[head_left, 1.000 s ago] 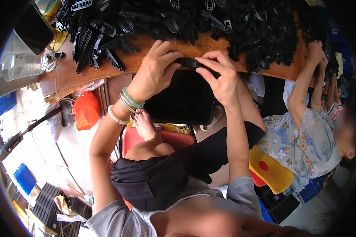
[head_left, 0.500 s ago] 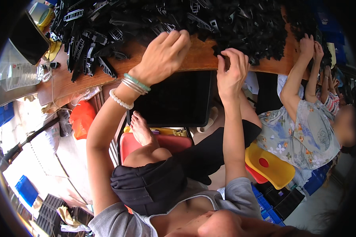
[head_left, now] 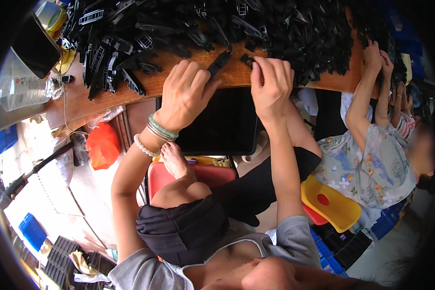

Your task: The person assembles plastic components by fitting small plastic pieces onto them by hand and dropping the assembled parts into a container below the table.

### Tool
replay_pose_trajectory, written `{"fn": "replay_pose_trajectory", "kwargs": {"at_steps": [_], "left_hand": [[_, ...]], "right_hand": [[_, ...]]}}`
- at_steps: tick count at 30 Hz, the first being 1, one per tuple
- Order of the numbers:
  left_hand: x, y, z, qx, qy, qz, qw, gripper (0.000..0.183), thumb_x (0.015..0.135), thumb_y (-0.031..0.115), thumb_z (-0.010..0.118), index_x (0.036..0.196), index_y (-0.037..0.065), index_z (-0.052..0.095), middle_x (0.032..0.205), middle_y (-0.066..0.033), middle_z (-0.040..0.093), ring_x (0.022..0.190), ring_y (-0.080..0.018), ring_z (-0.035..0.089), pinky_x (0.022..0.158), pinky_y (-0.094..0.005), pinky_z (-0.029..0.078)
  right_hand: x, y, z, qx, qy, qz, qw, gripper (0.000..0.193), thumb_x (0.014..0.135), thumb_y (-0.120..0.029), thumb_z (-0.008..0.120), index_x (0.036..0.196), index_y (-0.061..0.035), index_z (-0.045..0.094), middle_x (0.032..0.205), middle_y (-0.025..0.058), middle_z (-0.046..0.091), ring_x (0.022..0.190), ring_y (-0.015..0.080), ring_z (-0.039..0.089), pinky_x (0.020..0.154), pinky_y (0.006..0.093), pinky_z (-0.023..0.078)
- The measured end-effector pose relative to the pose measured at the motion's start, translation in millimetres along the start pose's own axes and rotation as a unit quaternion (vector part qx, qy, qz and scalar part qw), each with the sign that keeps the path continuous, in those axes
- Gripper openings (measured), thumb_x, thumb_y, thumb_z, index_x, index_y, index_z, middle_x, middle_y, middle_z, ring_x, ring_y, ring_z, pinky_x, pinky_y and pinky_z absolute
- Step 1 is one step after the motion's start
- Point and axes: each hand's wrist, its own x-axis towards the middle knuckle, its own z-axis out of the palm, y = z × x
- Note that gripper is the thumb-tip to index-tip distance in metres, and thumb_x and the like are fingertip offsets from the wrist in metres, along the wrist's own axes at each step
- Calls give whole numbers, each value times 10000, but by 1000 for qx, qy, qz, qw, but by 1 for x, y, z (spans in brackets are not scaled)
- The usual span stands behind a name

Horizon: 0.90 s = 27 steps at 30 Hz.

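Note:
My left hand (head_left: pixel 186 92), with bracelets at its wrist, grips a slim black plastic part (head_left: pixel 220 63) between thumb and fingers near the table's front edge. To its right, my right hand (head_left: pixel 273 87) is closed in a pinch, and a small dark piece (head_left: pixel 247 60) shows at its fingertips; its exact kind is too small to tell. The two hands are apart. Just beyond them lies a big heap of black plastic parts (head_left: pixel 179 24), some with ladder-like slots, spread over the brown wooden table (head_left: pixel 152 82).
Below the table edge is a black tray (head_left: pixel 217 125) above a red stool (head_left: pixel 203 176). A co-worker in a floral top (head_left: pixel 362 159) works at the right. A yellow stool seat (head_left: pixel 331 203) stands nearby. Clear plastic containers (head_left: pixel 26 89) and a red bag (head_left: pixel 102 145) are at the left.
My left hand has drawn back from the heap toward me, and a black plastic part now shows in it. My right hand has shifted slightly left, with a small dark piece at its fingertips.

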Motion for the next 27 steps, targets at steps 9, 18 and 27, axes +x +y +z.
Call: {"fn": "replay_pose_trajectory", "kwargs": {"at_steps": [9,18,27], "left_hand": [[24,2,-3,-59,31,-14,998,400,731,7,768,1111,21,645,965,-121,634,881,-309,595,765,-368,502],[48,12,-20,-313,-31,-264,912,144,864,113,740,911,-19,703,737,-40,666,660,-111,603,625,-262,485],[14,11,-19,40,-55,-154,986,252,734,142,790,944,28,710,901,-66,607,825,-261,614,693,-357,512]], "right_hand": [[10,-25,-9,257,-71,135,954,72,859,28,662,928,10,664,871,86,619,740,199,609,580,295,470],[23,-36,-25,312,-67,36,947,330,848,29,683,1173,-17,652,980,123,646,855,271,667,695,330,532],[24,8,-13,374,-179,169,894,246,800,9,747,1045,12,723,845,37,643,692,83,538,612,216,414]]}}
